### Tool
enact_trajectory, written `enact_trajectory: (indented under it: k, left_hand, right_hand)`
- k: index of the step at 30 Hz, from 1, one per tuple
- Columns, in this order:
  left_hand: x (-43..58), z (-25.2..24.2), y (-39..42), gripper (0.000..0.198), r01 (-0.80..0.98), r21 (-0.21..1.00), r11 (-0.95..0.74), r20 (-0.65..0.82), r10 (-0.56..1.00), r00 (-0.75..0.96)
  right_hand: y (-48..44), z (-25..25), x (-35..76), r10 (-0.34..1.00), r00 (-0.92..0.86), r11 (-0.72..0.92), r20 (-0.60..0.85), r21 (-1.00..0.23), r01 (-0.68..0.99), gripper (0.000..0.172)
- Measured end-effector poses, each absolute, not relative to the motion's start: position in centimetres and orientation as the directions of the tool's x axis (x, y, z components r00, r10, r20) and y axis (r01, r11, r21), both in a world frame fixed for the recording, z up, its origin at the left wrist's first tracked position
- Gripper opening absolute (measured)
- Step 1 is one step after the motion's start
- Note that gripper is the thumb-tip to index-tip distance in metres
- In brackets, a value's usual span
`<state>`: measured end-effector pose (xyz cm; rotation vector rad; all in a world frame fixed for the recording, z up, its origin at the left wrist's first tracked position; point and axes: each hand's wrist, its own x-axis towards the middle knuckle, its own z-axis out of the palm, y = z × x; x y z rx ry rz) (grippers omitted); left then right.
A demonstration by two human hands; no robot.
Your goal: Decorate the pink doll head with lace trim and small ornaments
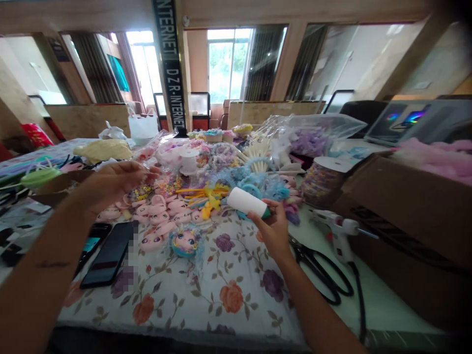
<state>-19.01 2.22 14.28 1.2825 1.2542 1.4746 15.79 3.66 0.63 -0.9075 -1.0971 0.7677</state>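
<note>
My right hand [275,228] is wrapped round the green end of a white bottle [246,200], which lies tilted in the air above the flowered cloth. Over the left side of the pile hangs my left hand [123,179], palm down and blurred. Small multicoloured beads [142,191] lie right below its fingers, and whether it holds anything does not show. Between the hands are several pink doll-face pieces [158,216] and yellow strips [201,194]. One doll head [185,241] with blue trim and beads rests nearer to me.
At right lie black-handled scissors [320,270], a white glue gun [337,233], a spool of colourful yarn [324,179] and a large cardboard box [405,226]. A phone [110,255] rests at left. Bagged fluffy trim [309,140] and a white spool [189,160] stand farther back.
</note>
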Motion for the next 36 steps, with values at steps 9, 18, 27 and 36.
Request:
enact_trajectory:
  k: [9, 18, 27, 36]
  left_hand:
    - [-3.3, 4.8, 2.6, 0.004, -0.419, 0.871, 0.256, -0.02, 0.871, 0.491]
    - [-1.9, 4.6, 4.3, 0.007, -0.375, 0.889, 0.264, -0.039, 0.859, 0.51]
    - [-2.8, 4.3, 4.2, 0.005, -0.353, 0.897, 0.267, -0.068, 0.871, 0.487]
    - [-1.0, 3.0, 3.0, 0.003, -0.301, 0.863, 0.407, -0.111, 0.732, 0.672]
  right_hand:
    - [3.4, 0.7, 16.2, 0.878, 0.272, 0.448, 0.394, -0.877, -0.177, 0.05]
    - [3.3, 0.7, 16.5, 0.803, 0.297, 0.561, 0.517, -0.823, -0.083, 0.047]
    - [3.5, 0.7, 16.5, 0.79, 0.355, 0.565, 0.5, -0.819, -0.104, 0.048]
    - [3.3, 1.0, 16.5, 0.785, 0.393, 0.556, 0.479, -0.825, -0.105, 0.051]
